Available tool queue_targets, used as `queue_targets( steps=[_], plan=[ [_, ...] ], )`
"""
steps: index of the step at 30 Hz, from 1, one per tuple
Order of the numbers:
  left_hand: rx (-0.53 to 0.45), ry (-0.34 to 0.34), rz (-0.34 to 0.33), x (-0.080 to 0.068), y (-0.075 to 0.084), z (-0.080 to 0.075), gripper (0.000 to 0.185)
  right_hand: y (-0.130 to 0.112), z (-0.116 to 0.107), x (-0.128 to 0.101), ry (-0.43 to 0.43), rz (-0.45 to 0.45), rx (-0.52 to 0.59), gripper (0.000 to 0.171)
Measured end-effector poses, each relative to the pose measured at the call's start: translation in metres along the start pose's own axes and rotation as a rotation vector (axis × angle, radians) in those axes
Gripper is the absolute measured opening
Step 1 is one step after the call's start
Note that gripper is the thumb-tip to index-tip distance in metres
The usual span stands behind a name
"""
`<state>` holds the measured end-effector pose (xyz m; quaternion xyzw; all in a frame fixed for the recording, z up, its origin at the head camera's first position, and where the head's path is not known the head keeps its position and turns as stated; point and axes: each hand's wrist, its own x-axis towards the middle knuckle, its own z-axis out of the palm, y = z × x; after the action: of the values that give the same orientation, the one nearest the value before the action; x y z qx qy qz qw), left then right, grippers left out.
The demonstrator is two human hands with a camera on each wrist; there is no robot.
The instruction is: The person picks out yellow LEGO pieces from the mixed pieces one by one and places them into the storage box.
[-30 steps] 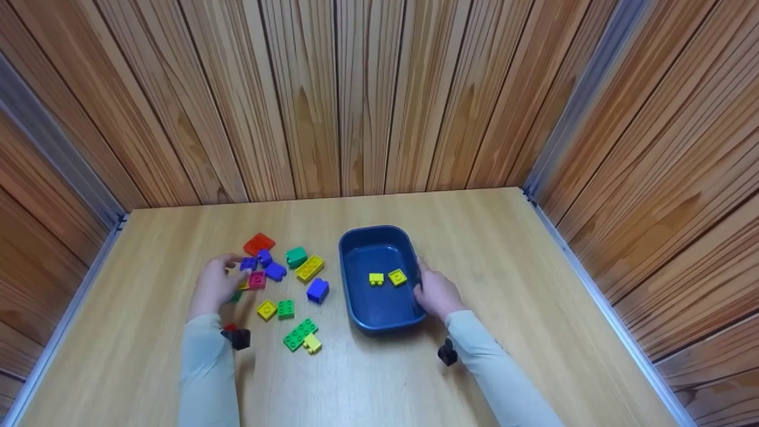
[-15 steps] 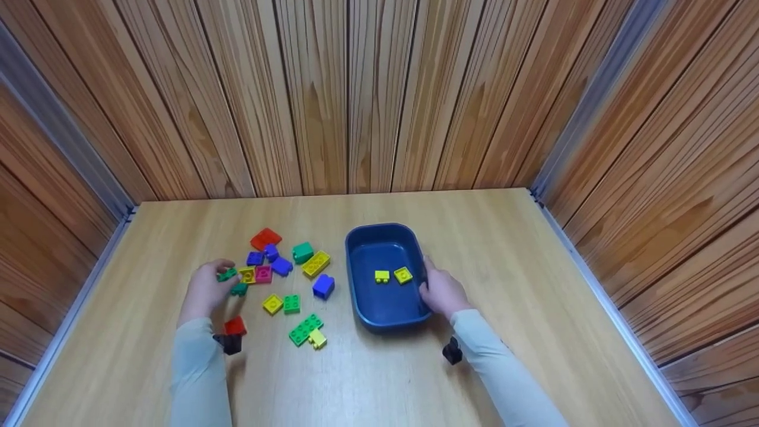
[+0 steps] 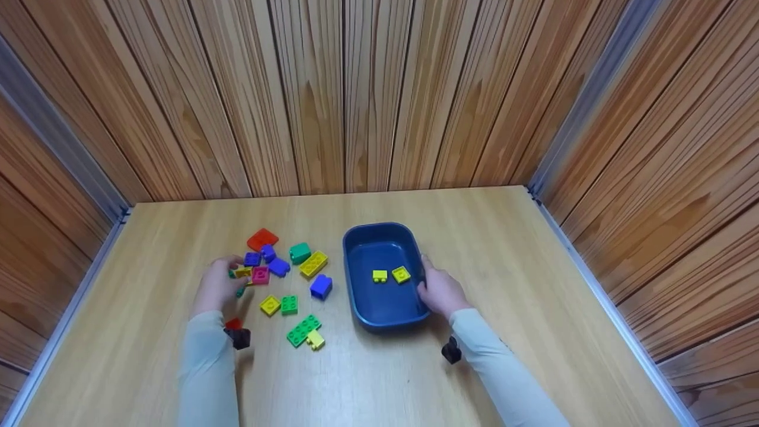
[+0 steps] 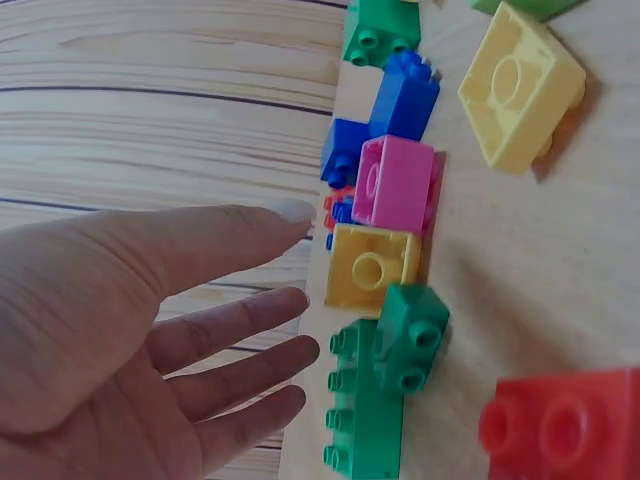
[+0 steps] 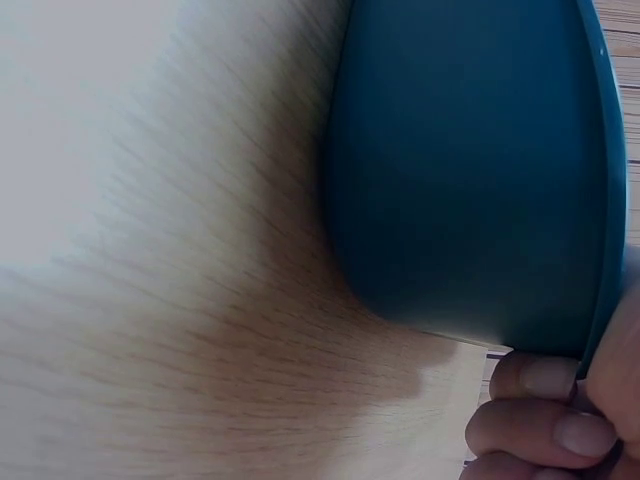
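Observation:
My left hand [image 3: 218, 286] hovers at the left edge of a group of loose toy building bricks, its fingers extended and apart. In the left wrist view nothing lies between thumb and fingers; the thumb points toward a yellow brick [image 4: 372, 270], which sits beside a pink brick [image 4: 395, 185]. A small green brick [image 4: 412, 335] and a long green brick [image 4: 365, 420] lie close to the fingers; in the head view the hand mostly hides them. My right hand [image 3: 442, 290] grips the right rim of a dark blue tray [image 3: 385, 325], which holds two yellow bricks [image 3: 401, 274].
Red [image 3: 262, 239], purple-blue [image 3: 321, 287], green [image 3: 303, 331] and yellow [image 3: 313, 264] bricks lie left of the tray. A red brick [image 3: 233, 324] sits near my left wrist. Wood-panelled walls [image 3: 373, 95] enclose the table [image 3: 379, 385] at back and sides.
My left hand drew back leftward from the bricks, uncovering green ones, then moved forward over them again toward the yellow brick. The right hand keeps its grip on the tray.

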<state>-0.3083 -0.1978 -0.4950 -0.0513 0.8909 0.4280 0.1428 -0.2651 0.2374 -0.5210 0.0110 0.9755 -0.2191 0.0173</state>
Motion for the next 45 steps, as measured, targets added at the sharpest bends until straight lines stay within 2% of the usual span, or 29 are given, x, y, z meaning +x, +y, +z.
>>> queue_targets(
  steps=[10,20,23,26,29,38,45],
  plan=[
    [0.055,-0.010,0.029,0.003,0.006,0.009,0.054,-0.002,-0.001,-0.001,-0.024,0.021,0.021,0.065],
    [0.148,-0.008,0.038,0.010,-0.001,0.019,0.055,-0.003,-0.001,-0.001,-0.048,0.049,0.048,0.065],
    [0.189,0.009,0.073,0.015,-0.005,0.023,0.056,-0.002,0.000,-0.002,-0.042,0.038,0.039,0.065],
    [0.247,0.052,0.131,0.021,-0.007,0.026,0.052,-0.002,0.000,-0.002,-0.016,0.014,0.017,0.064],
    [0.283,0.084,0.161,0.024,-0.007,0.028,0.048,-0.002,-0.001,-0.002,0.003,-0.007,-0.003,0.063],
    [0.302,0.078,0.130,0.025,-0.007,0.032,0.055,0.000,0.000,-0.001,-0.019,0.017,0.028,0.065],
    [0.310,0.067,0.145,0.023,-0.006,0.033,0.061,0.001,0.001,0.000,-0.011,0.020,0.036,0.064]
  ],
)
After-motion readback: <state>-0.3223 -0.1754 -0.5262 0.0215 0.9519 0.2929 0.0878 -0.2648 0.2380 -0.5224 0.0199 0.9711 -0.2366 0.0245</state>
